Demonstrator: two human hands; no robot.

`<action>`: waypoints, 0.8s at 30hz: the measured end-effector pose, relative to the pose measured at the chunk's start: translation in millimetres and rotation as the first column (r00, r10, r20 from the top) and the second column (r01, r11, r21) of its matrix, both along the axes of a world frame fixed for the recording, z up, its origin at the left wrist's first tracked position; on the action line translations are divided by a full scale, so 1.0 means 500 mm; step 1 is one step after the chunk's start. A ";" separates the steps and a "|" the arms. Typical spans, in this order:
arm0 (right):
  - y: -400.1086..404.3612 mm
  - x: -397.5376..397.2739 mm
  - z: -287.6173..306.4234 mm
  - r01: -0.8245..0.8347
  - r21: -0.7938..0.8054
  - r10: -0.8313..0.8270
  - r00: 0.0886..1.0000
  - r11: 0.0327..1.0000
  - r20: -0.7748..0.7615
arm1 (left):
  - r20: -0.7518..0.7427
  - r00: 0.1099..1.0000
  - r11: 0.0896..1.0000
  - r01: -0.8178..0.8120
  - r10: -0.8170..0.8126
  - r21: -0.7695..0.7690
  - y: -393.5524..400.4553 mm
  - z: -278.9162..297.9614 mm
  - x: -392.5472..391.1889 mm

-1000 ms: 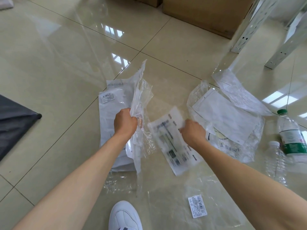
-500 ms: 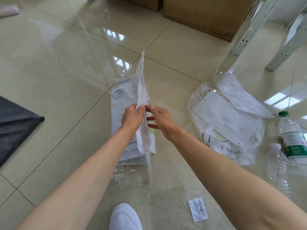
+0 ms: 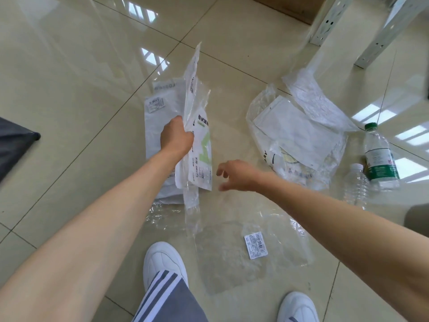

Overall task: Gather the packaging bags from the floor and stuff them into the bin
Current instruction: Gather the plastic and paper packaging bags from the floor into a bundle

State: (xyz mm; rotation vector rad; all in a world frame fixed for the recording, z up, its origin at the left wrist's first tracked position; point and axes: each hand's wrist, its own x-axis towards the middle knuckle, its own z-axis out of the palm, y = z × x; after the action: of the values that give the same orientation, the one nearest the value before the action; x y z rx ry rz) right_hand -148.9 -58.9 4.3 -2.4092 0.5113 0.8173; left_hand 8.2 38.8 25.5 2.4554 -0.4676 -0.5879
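My left hand [image 3: 175, 137] grips a bundle of packaging bags [image 3: 199, 145], white and clear plastic, held upright above the floor. Behind it a grey-white bag [image 3: 160, 126] lies flat on the tiles. My right hand [image 3: 234, 174] hovers open, fingers spread, just right of the bundle and holds nothing. A clear bag with a barcode label [image 3: 255, 245] lies flat on the floor below my right hand. A heap of clear and white bags [image 3: 299, 129] rests at the right. No bin is clearly visible.
Two plastic water bottles [image 3: 379, 156] lie at the far right. A dark object [image 3: 14, 145] sits at the left edge. White metal shelf legs [image 3: 329, 22] and a cardboard box stand at the top right. My white shoes [image 3: 162, 263] are at the bottom.
My right hand passed the printed bag into the bundle in my left hand, then let go and moved down and right, open. The camera has tilted down, showing both shoes.
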 end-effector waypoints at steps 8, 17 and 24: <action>0.081 -0.200 -0.071 -0.370 -0.323 0.343 0.929 0.871 -0.140 | 0.067 0.997 0.996 0.039 -0.044 0.075 -0.018 0.011 -0.046; 0.067 -0.233 -0.089 -0.348 -0.260 0.318 0.936 0.901 -0.151 | 0.102 0.993 0.993 0.055 -0.065 0.102 -0.015 0.012 -0.092; -0.010 -0.160 -0.029 0.418 -0.246 -0.407 0.908 0.874 0.098 | 0.136 0.987 0.991 0.064 -0.079 0.118 -0.005 0.009 -0.104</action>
State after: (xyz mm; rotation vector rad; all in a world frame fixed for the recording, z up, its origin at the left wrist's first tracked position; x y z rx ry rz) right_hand -229.1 -64.0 -10.3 -2.4080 1.1335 0.5319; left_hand -43.6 36.6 29.8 2.6088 -0.5960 -0.4837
